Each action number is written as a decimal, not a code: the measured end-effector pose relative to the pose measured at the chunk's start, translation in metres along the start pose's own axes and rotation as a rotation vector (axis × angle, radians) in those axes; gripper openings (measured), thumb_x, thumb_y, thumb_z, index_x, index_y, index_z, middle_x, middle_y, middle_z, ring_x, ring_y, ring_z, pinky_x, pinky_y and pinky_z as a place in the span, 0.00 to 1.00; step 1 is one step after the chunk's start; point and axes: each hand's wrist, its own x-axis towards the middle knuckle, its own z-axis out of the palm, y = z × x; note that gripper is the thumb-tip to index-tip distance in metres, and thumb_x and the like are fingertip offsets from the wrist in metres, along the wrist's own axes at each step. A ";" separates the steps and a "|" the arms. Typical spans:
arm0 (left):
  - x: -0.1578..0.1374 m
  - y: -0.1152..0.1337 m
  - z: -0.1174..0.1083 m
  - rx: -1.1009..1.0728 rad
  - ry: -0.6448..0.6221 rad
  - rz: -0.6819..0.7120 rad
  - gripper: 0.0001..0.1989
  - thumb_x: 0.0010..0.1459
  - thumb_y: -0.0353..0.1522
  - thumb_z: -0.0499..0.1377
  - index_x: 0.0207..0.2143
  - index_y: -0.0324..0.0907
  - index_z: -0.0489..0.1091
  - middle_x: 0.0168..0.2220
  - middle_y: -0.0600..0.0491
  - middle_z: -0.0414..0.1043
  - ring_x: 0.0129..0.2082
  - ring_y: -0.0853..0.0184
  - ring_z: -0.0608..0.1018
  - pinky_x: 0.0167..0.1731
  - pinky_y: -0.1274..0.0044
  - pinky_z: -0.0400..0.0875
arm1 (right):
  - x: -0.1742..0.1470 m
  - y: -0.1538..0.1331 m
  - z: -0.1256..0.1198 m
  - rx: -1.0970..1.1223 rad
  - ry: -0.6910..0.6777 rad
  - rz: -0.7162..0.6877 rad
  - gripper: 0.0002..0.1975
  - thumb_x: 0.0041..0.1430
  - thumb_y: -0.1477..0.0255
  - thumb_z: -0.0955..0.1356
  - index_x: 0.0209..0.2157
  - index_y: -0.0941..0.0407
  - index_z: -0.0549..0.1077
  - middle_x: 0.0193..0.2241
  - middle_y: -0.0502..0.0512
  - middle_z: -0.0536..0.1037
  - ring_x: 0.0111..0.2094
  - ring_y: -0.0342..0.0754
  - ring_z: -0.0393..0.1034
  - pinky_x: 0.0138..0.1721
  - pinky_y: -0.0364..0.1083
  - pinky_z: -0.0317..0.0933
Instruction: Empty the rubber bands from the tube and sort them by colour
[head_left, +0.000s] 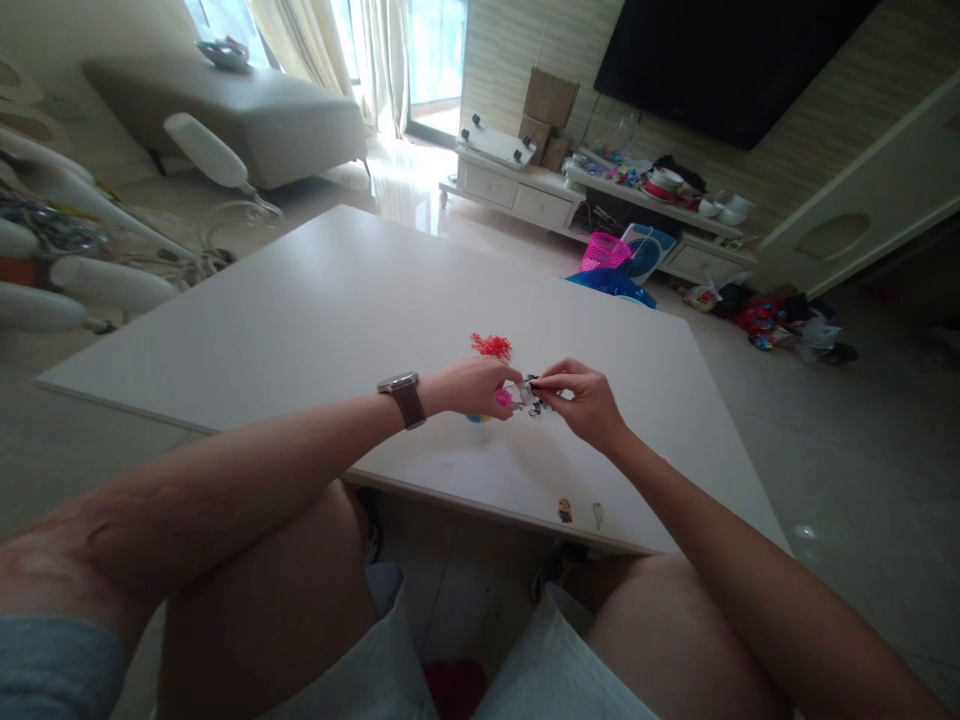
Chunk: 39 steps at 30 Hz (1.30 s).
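Observation:
My left hand (pixel 484 387), a watch on its wrist, is curled closed around a small pink piece (pixel 503 398) above the white table. Facing it, my right hand (pixel 589 402) pinches a small black piece (pixel 534 384) between thumb and fingers. Something pale and shiny shows between the two hands, too small to name. Just beyond my left hand lies a heap of small red pieces (pixel 491 346). A yellow and blue item (pixel 478 418) is partly hidden under that hand. More black bits (pixel 537 408) lie by my right fingertips.
Near the front edge of the table (pixel 300 320) lie a yellow and blue cartoon-figure charm (pixel 565 510) and a small metal clip (pixel 598 515). White chairs (pixel 210 150) stand at the left. A pink basket (pixel 604 251) is past the far edge, before a cabinet.

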 end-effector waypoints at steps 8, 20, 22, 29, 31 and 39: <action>0.001 0.003 -0.001 -0.030 0.009 0.068 0.10 0.53 0.37 0.62 0.36 0.42 0.73 0.30 0.52 0.72 0.30 0.66 0.71 0.30 0.76 0.60 | 0.000 -0.002 -0.003 -0.014 0.036 -0.012 0.03 0.57 0.69 0.76 0.31 0.53 0.81 0.28 0.52 0.81 0.31 0.48 0.73 0.34 0.48 0.68; 0.002 0.001 -0.001 -0.126 0.040 0.089 0.09 0.54 0.37 0.62 0.32 0.41 0.69 0.28 0.54 0.70 0.28 0.68 0.68 0.31 0.76 0.60 | 0.000 -0.002 -0.003 -0.061 -0.012 -0.099 0.08 0.67 0.68 0.68 0.34 0.54 0.78 0.30 0.52 0.74 0.30 0.45 0.67 0.32 0.46 0.62; 0.001 0.003 -0.002 -0.142 0.044 0.086 0.09 0.54 0.37 0.62 0.31 0.42 0.68 0.28 0.54 0.69 0.28 0.68 0.68 0.31 0.76 0.60 | 0.000 -0.005 -0.002 -0.074 0.020 -0.082 0.09 0.68 0.67 0.68 0.33 0.54 0.75 0.28 0.51 0.74 0.29 0.45 0.67 0.33 0.47 0.62; 0.004 0.002 -0.001 -0.233 0.098 0.060 0.10 0.53 0.36 0.64 0.30 0.42 0.66 0.28 0.55 0.69 0.28 0.69 0.69 0.31 0.76 0.62 | 0.000 -0.007 -0.004 -0.104 0.119 -0.114 0.06 0.68 0.67 0.66 0.37 0.53 0.74 0.34 0.53 0.74 0.35 0.47 0.70 0.35 0.47 0.67; 0.005 0.000 0.000 -0.318 0.142 0.005 0.10 0.52 0.37 0.65 0.31 0.41 0.68 0.28 0.55 0.70 0.28 0.69 0.70 0.30 0.76 0.64 | 0.001 0.005 -0.005 -0.148 0.138 -0.051 0.05 0.67 0.69 0.66 0.37 0.53 0.74 0.34 0.53 0.75 0.34 0.47 0.71 0.35 0.46 0.67; 0.005 -0.005 -0.005 -0.294 0.217 -0.019 0.09 0.47 0.31 0.66 0.32 0.42 0.72 0.32 0.53 0.74 0.31 0.67 0.74 0.33 0.76 0.68 | -0.007 0.088 -0.002 -0.357 -0.110 0.273 0.08 0.57 0.72 0.72 0.40 0.56 0.79 0.40 0.58 0.81 0.38 0.50 0.76 0.42 0.49 0.69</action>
